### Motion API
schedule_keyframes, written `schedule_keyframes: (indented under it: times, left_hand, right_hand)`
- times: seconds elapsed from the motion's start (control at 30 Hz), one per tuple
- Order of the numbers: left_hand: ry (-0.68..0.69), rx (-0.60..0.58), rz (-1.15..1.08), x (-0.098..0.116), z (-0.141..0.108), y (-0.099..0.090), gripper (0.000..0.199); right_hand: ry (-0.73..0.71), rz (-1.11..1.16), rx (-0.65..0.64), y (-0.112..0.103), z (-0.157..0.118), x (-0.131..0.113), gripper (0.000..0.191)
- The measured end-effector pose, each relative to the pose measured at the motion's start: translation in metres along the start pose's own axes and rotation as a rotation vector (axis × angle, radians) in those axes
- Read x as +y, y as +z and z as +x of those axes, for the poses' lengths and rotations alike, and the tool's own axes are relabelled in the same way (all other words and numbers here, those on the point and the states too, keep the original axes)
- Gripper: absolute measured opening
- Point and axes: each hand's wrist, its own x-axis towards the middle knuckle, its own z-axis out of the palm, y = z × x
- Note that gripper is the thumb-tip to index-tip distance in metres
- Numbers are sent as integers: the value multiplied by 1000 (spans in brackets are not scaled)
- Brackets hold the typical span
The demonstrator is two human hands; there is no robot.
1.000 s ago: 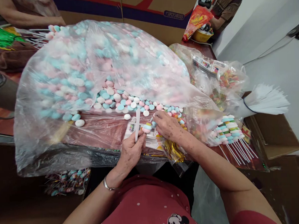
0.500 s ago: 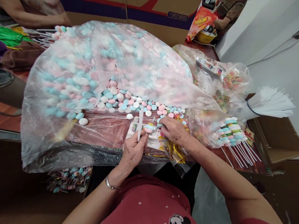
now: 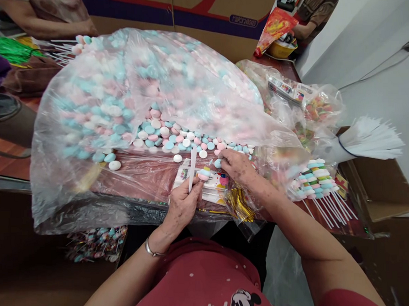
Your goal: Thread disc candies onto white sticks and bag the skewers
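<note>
Fingers of your left hand (image 3: 184,205) gripped a white strip (image 3: 192,170) and a candy stack (image 3: 203,174) over the printed packets (image 3: 221,180); those of your right hand (image 3: 238,168) curled at a blue candy (image 3: 218,163), their hold unclear.

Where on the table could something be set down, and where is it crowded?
The likeliest patch is table under clear film, not truly bare, between the candy pile, loose candies on the left and packets on the right. It's crowded around the left hand and right hand, and rightward, where skewers lie by bags.
</note>
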Motion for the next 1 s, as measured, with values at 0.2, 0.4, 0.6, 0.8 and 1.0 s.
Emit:
schedule_keyframes:
  times: [0.2,0.4,0.6,0.8,1.0]
  left_hand:
    - [12,-9,13,-1,1,0,27]
    - [8,2,17,-5,2,-1,31]
    - [-12,23,32,-5,1,-1,36]
    - [-16,20,55,-5,2,0,35]
    - [-7,-11,58,-7,3,0,29]
  right_hand:
    - [-284,-153,51,9,-4,5,23]
    - [-466,-82,39,11,-1,18,21]
    - [-335,-317,9,15,-3,6,19]
    - [-201,-324,45,16,-2,-3,17]
    - [150,726,154,3,4,8,19]
